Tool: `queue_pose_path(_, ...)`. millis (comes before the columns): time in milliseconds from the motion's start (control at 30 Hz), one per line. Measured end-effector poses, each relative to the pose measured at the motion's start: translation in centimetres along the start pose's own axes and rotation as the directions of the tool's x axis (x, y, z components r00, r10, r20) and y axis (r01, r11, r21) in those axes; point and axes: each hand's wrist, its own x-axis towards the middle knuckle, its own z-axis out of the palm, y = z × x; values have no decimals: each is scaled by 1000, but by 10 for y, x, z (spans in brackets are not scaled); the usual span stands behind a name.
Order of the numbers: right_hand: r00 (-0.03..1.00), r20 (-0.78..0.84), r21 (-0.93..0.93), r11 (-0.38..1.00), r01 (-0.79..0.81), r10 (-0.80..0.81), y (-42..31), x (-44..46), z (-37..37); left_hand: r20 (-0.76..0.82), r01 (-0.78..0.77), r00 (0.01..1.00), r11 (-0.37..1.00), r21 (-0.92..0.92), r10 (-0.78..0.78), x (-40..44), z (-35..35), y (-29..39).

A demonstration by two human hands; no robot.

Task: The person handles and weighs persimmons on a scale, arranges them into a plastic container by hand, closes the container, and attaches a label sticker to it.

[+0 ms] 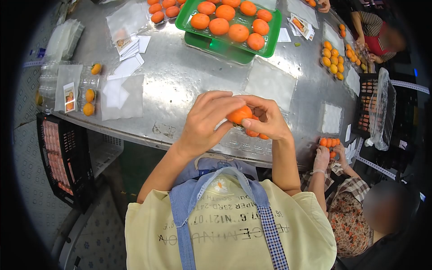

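Note:
Both hands are together over the near edge of the metal table. A round orange fruit [240, 115], mandarin-like, is held between them. My left hand [204, 118] curves over it from the left, fingers laid across its top. My right hand [268, 118] grips it from the right, its thumb pressed on the front. Just below and behind the right hand, more orange fruits [252, 132] sit in a clear plastic tray [238, 145], partly hidden by that hand. A green tray [275, 38] with several orange fruits stands farther back.
White cards [128, 67] and clear packs with fruit [88, 96] lie at left. A clear empty tray [271, 83] lies behind my right hand. A black crate [58, 157] stands below left. At right, a co-worker's hands [321, 158] hold a fruit pack; another person works farther back.

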Motion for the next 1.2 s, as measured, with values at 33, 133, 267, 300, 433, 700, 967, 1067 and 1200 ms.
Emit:
queue_pose_path(33,1000,4,-19,1000,13,-13,1,2,-1,-16,12,1000,1000,-8,-12,-1,1,0)
queue_pose_path(133,996,16,-88,993,83,-82,4,8,-3,-44,-5,999,1000,7,5,-1,0,-2)
queue_pose_path(267,1000,-7,-121,993,17,-18,0,9,-1,-50,-27,998,1000,8,27,-2,-1,-5)
queue_pose_path(300,1000,-5,-100,995,11,-11,-1,10,0,-45,-22,999,1000,-7,22,-3,-1,-7)
queue_pose_path(433,1000,9,2,1000,3,-3,2,13,1,-32,58,998,996,-64,-60,-7,-3,-12)
queue_pose_path(700,769,-573,422,703,572,-282,65,-47,-100,7,456,886,867,-199,-464,-37,0,-42)
queue_pose_path(967,121,-952,-50,529,847,-282,94,-165,-177,316,648,751,738,-189,-579,-54,30,-58)
queue_pose_path(1067,-39,-975,-128,406,905,-220,106,-188,-185,392,633,739,765,-123,-548,-40,44,-48)
queue_pose_path(1200,-163,-968,-206,234,950,-193,118,-215,-195,428,592,753,799,-106,-500,-36,69,-53)
